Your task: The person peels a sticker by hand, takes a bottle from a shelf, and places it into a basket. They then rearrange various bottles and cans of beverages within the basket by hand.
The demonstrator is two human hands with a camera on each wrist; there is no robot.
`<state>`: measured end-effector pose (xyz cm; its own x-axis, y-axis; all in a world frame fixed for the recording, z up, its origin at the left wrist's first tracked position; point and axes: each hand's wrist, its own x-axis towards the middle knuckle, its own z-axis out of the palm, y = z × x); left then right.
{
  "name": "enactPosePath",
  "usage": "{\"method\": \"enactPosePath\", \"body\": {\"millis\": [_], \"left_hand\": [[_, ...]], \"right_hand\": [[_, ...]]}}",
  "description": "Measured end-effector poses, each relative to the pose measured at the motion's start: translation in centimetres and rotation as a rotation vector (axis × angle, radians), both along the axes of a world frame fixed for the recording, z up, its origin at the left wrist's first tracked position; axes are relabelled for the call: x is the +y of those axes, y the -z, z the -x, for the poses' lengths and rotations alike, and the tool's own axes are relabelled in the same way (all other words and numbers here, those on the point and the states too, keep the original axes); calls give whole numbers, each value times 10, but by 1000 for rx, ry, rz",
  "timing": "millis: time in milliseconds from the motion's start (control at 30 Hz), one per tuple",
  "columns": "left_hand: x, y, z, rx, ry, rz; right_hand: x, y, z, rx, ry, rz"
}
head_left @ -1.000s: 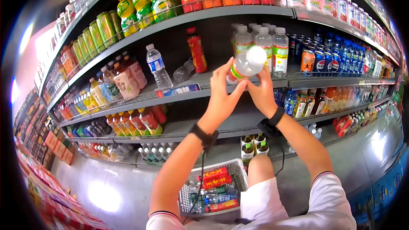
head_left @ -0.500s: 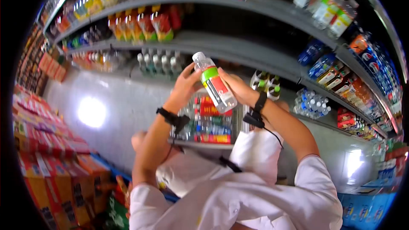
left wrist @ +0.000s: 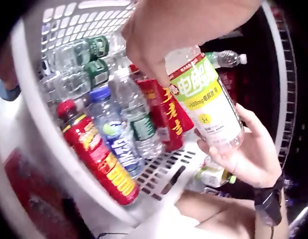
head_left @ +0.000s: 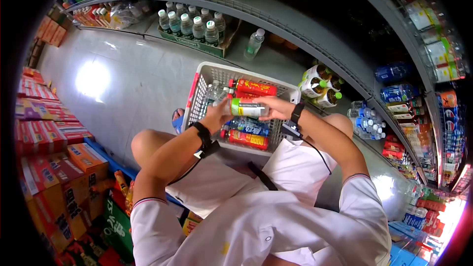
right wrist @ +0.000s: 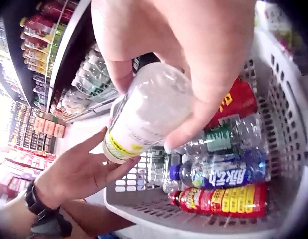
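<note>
Over the basket, both hands hold a clear plastic drink bottle (head_left: 249, 108) with a green, yellow and white label, lying nearly level in the head view. My left hand (head_left: 217, 116) grips its neck end, and the cap is hidden. Around the base end curl the fingers of my right hand (right wrist: 193, 55). Below, the grey plastic basket (head_left: 198, 96) holds a red bottle (left wrist: 99, 152) with yellow print, a blue-capped bottle (left wrist: 114, 132), a clear bottle with a green label (left wrist: 140, 122), more clear bottles, and red bottles (head_left: 256, 87) by the far wall.
A carton of white-capped water bottles (head_left: 198, 29) sits on the bottom shelf, with a lone clear bottle (head_left: 254, 44) to its right. Dark green-capped bottles (head_left: 320, 86) stand right of the basket. Stacked boxes (head_left: 59, 182) line the left side. The knees flank the basket.
Both hands have brought the bottle down from the shelf to above the basket and turned it nearly level. The head view has tilted down from the shelves to the basket.
</note>
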<state>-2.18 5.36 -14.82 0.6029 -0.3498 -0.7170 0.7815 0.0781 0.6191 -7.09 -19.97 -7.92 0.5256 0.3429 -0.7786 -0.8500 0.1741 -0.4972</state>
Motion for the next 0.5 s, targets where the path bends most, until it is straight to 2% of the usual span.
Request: {"method": "enactPosePath", "body": {"millis": [33,133,233,367,400,467,500], "left_hand": [[-2,-2,11,1,12,-64],[-8,29,18,283,-91,-137],[-5,49,12,359,9,-173],[-27,34,11,274,-1,-325],[-23,51,7,233,99,-285],[-29,62,7,172,130,-377],[-30,67,7,139,144,-425]], "right_hand": [[1,13,5,35,24,33],[12,60,21,134,133,126],[17,92,33,160,141,191],[12,108,58,178,234,281],[12,116,58,200,256,325],[11,126,60,220,276,393],[10,133,60,141,257,436]]}}
